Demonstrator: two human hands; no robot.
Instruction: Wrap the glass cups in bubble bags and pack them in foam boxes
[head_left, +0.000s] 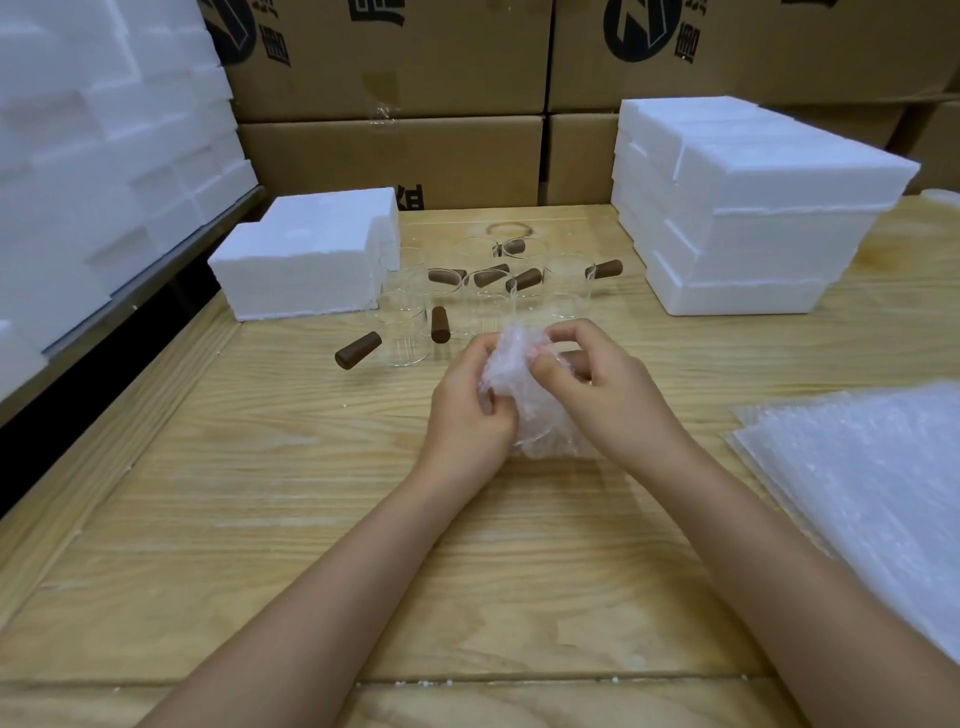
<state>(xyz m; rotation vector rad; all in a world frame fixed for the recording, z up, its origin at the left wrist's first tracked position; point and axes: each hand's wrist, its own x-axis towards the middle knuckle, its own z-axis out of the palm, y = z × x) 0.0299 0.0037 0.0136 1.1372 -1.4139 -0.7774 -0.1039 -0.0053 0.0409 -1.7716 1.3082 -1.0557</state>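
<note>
Both hands meet over the middle of the table (260, 519), fingers curled round a crumpled bubble bag (522, 400). The left hand (465, 405) grips its near side and the right hand (602, 384) pinches its top. A curved glass edge shows faintly through the plastic low down, but I cannot tell whether a whole cup sits inside. Behind the hands a cluster of clear cups (405, 343) with brown handles stands on the wood, their walls so transparent that a count is hard. To their left lie foam boxes (306, 265), and to their right is a taller stack (748, 218). A pile of flat bags (878, 493) runs off the right edge. Behind everything, cartons (395, 62) are cut off at the top.
</note>
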